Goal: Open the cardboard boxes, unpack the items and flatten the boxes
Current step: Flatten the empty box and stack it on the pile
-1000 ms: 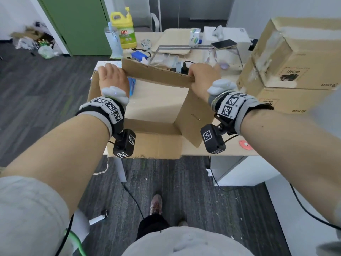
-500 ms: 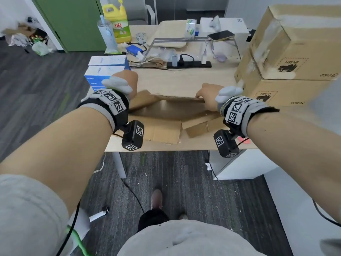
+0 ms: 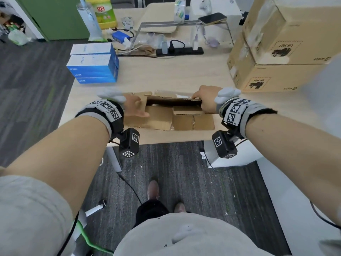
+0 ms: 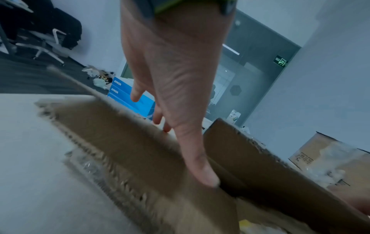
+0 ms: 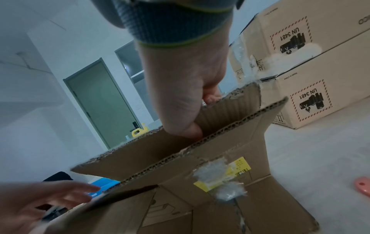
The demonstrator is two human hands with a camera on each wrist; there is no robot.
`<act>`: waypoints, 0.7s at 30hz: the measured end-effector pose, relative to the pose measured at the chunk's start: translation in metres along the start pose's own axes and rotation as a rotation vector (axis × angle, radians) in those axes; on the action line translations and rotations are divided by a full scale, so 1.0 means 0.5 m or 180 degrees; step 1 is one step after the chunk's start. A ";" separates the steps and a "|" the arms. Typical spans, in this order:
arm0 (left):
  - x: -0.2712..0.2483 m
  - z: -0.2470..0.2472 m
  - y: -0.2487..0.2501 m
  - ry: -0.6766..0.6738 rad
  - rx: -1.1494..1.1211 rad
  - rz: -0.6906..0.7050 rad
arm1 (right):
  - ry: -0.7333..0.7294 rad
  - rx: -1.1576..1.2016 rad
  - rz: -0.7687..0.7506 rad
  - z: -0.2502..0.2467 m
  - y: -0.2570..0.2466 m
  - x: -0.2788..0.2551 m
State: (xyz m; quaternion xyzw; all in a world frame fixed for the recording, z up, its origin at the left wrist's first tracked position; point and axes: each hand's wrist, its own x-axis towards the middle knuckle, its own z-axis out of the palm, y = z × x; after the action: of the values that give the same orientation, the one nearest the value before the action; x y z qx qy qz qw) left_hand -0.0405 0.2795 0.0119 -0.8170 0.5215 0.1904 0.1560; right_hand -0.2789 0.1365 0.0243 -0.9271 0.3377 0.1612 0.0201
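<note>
Box [image 3: 168, 115] now collapsed flat; right hand [image 3: 206, 99] grips it, left hand [image 3: 135, 108] open.

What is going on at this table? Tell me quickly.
A person is flattening an emptied cardboard box on the table. The right hand grips the box's raised top panel at its right end, while the left hand, fingers straight, lies against the left flap. The box is nearly flat but not fully down. Two sealed boxes are stacked at the right, and a stack of blue boxes stands at the left.
</note>
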 end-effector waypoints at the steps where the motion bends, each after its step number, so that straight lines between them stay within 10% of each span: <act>1: 0.003 0.016 -0.003 0.0105 -0.0059 0.0090 | 0.0017 0.0034 0.0027 -0.001 0.002 0.004; 10: 0.005 0.086 -0.004 0.0857 0.0532 -0.0166 | 0.0781 0.0259 0.0394 0.014 -0.006 0.041; 21: 0.039 0.023 -0.017 0.1075 0.0350 -0.0348 | 0.0326 0.0277 0.0122 0.014 0.000 0.051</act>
State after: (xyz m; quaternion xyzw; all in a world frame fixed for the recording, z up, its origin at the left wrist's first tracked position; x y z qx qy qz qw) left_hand -0.0269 0.2729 -0.0067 -0.8546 0.5048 0.0129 0.1208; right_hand -0.2626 0.1217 0.0096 -0.9258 0.3627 0.0991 0.0400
